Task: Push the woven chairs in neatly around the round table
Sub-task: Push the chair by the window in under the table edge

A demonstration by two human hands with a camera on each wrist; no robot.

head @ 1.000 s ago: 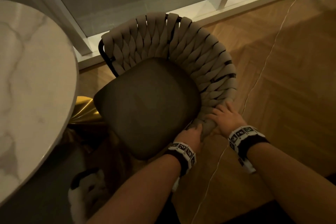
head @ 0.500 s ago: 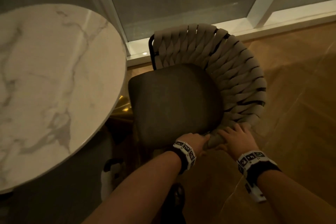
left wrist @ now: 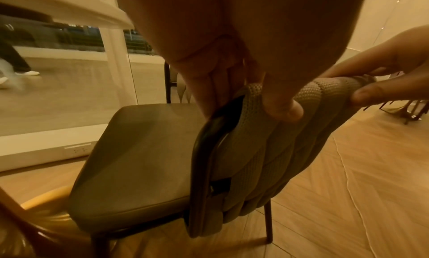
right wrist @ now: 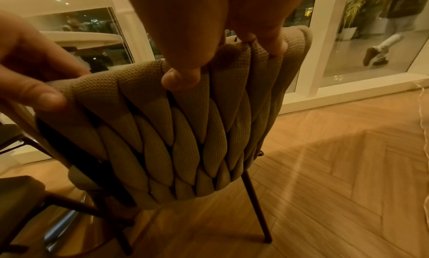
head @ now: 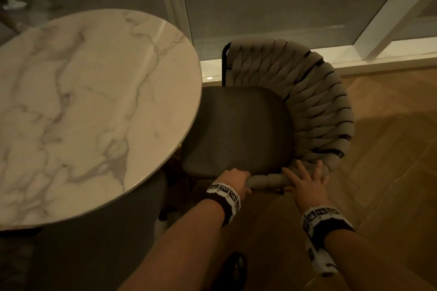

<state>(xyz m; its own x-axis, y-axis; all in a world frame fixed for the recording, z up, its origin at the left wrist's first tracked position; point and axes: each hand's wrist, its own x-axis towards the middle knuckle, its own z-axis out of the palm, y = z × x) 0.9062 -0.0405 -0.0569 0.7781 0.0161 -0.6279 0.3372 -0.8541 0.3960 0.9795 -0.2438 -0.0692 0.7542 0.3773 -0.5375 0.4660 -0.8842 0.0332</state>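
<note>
The woven chair (head: pixel 319 106), with a beige braided back and a dark seat cushion (head: pixel 236 130), stands right of the round marble table (head: pixel 82 106). The seat's left edge reaches the tabletop's rim. My left hand (head: pixel 234 181) grips the near end of the chair's padded rim; the left wrist view shows its thumb (left wrist: pixel 283 109) under the rim and its fingers curled over it. My right hand (head: pixel 305 179) holds the rim just to the right. In the right wrist view its thumb (right wrist: pixel 181 78) presses the outer weave (right wrist: pixel 185 133) while its fingers hook over the top.
A white window frame and sill (head: pixel 378 61) run close behind the chair. Herringbone wood floor (head: pixel 390 172) lies to the right, with a thin cable (right wrist: pixel 422 115) across it. The table's gold pedestal base (left wrist: pixel 46 216) sits under the seat's front. My shoe (head: pixel 236 267) is below my arms.
The chair has slid toward the table, and the gap between the seat and the tabletop has closed. Both hands have kept their hold on the rim.
</note>
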